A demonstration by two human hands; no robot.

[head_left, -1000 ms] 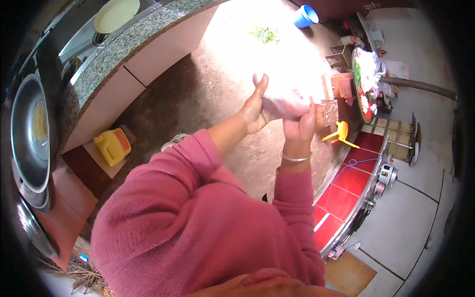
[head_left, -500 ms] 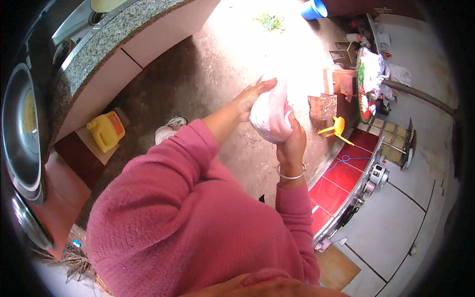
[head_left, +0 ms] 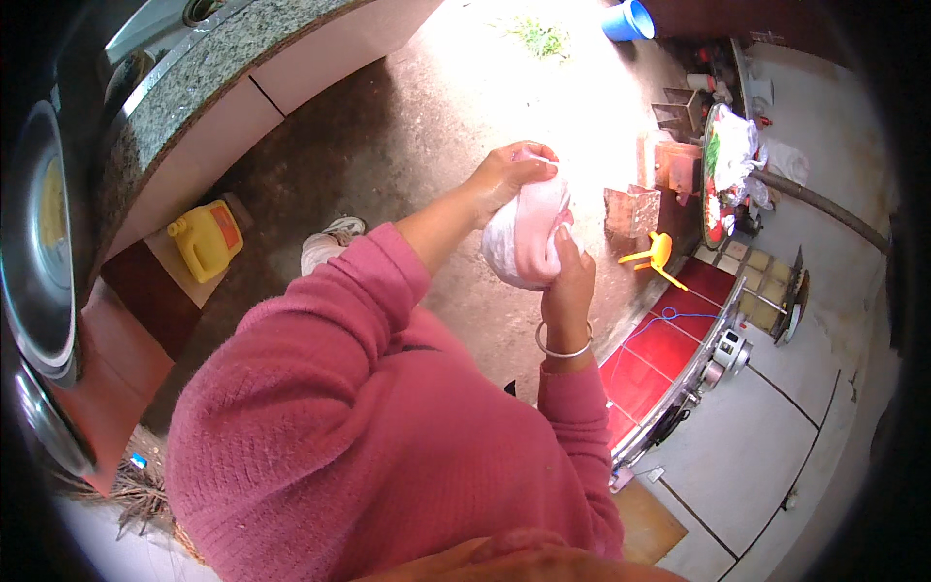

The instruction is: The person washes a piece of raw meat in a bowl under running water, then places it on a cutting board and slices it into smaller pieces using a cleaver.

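Up in front of my chest I hold a folded pink-and-white cloth point(head_left: 529, 233) between both hands. My left hand point(head_left: 512, 177) grips its upper edge, with the thumb lying across the top. My right hand point(head_left: 570, 281) is closed on the lower right side, and the thumb presses into a fold. The cloth bulges roundly below, and whether anything is inside it is hidden. A light bracelet point(head_left: 564, 351) circles my right wrist.
Along the left runs a granite counter point(head_left: 199, 92), with a large metal pan point(head_left: 39, 320) and a yellow jug point(head_left: 208, 241) near it. On the right are wooden stools point(head_left: 632, 210), a yellow chair point(head_left: 659, 252), a laden round table point(head_left: 716, 218) and a red-tiled counter point(head_left: 655, 373). A blue bucket point(head_left: 626, 21) lies far off.
The cloth has turned in my hands, showing more of its folded pink side. My left hand has moved slightly right, its fingers curling further over the top edge.
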